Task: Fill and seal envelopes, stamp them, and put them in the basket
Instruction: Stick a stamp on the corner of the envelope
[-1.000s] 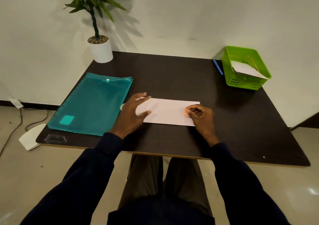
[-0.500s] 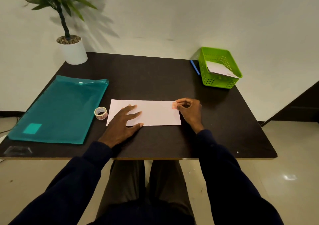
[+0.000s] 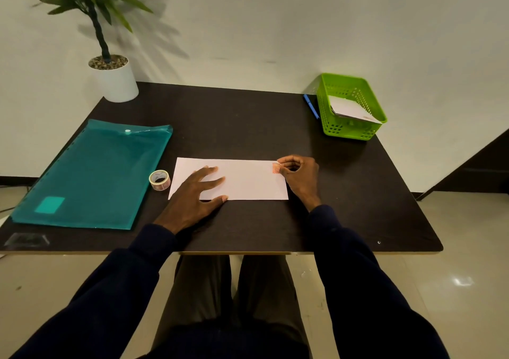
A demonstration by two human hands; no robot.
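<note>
**Two hands at one envelope on a dark table**

One white envelope lies flat mid-table, its long edges parallel to the front edge, with bare tabletop on every side. The left hand presses it down, fingers spread. The right hand, fingers curled, pinches one orange stamp at the envelope's far right corner. One roll sits just left of the envelope, beside one teal folder. One green basket at the far right corner holds paper, count unclear. One pen lies beside it. One plant stands far left.
</note>
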